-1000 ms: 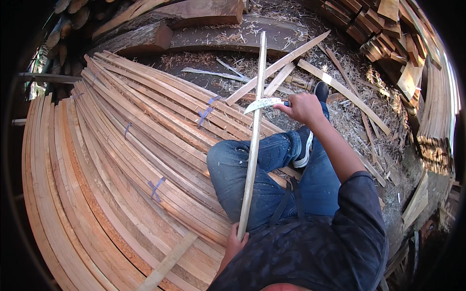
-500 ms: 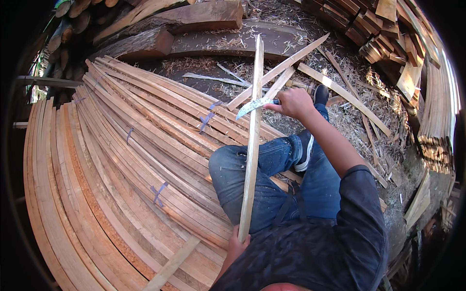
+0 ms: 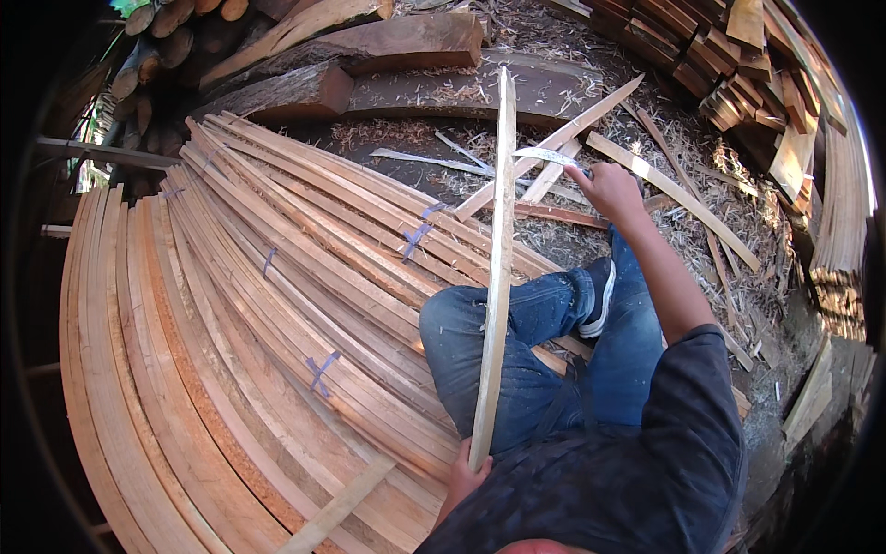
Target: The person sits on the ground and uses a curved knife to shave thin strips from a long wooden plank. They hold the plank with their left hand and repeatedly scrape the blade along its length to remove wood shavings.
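A long pale wooden strip (image 3: 499, 268) stands lengthwise in front of me, its lower end by my waist. My left hand (image 3: 466, 477) is closed around that lower end. Farther out, my right hand (image 3: 611, 190) grips the handle of a knife (image 3: 552, 156), most of the handle hidden by the fingers. The curved, light-coloured blade points left, its tip at or very near the right edge of the strip's upper part. From this view I cannot tell if the blade touches the wood.
Bundles of long wooden strips (image 3: 305, 305), tied with purple ties (image 3: 322, 373), lie to the left. Heavy timbers (image 3: 397, 46) rest at the far side. Shavings and loose slats (image 3: 674, 197) cover the ground at right. Stacked lumber (image 3: 711, 55) stands at upper right.
The knife, which crossed over the strip, has shifted up and to the right along it, its blade now mostly beside the strip. My left hand keeps its hold. The whole view has shifted slightly.
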Available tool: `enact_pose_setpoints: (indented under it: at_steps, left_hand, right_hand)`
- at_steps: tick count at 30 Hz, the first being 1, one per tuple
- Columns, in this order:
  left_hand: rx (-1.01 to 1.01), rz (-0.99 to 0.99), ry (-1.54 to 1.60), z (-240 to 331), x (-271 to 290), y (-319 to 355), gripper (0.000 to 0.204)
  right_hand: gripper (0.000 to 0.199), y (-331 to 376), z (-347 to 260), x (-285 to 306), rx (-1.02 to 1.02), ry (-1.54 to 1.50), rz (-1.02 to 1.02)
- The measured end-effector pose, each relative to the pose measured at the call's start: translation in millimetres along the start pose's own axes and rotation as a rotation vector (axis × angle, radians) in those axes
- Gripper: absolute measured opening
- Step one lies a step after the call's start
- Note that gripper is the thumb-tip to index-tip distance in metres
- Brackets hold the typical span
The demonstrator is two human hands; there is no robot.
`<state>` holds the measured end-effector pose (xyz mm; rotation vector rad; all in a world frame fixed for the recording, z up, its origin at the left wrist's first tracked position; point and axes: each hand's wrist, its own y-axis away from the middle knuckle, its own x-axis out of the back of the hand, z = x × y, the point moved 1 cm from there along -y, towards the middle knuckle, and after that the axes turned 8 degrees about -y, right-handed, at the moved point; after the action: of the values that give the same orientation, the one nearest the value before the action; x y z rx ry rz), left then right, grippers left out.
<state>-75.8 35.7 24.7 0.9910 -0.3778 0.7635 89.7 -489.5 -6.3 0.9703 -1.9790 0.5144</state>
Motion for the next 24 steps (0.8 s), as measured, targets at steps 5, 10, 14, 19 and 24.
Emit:
enact_pose_setpoints:
  at_steps: [5,10,14,19,24]
  left_hand:
    - [0.017,-0.003,0.050,-3,-5,3,0.052]
    - [0.022,0.048,0.029,-2,-8,4,0.053]
    - [0.020,0.025,-0.025,-2,-5,0,0.051]
    - [0.054,0.058,-0.009,0,-7,4,0.052]
    - [0.048,-0.013,-0.063,18,1,-1,0.049]
  right_hand:
    - [0.068,71,-53,-2,0.319,0.002,-0.280]
    - [0.073,27,-53,-15,0.274,0.103,-0.203]
    - [0.073,39,-52,-35,0.245,-0.068,-0.144]
    - [0.081,74,-94,-12,0.550,0.090,-0.399]
    - [0.082,27,-37,-25,0.190,0.051,-0.209]
